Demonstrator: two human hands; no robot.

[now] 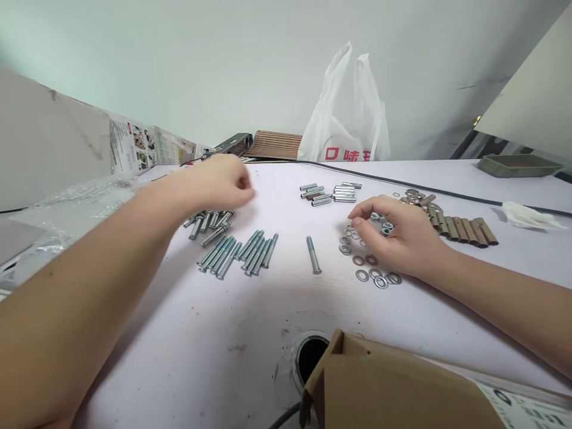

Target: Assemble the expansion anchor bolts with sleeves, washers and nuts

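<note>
My left hand is raised above a heap of bolts with metal sleeves, its fingers curled in; whatever they may hold is hidden. Just nearer to me lie two groups of zinc-coloured bolts. One single bolt lies alone between my hands. Over the loose flat washers and hex nuts rests my right hand, thumb and forefinger slightly apart, with nothing visible between them. Its palm covers part of these small parts.
Shiny short sleeves lie at the back middle, brownish sleeves at right. A black cable crosses behind them. A cardboard box stands in front beside a round table hole. Clear plastic bags lie left; a white carrier bag stands behind.
</note>
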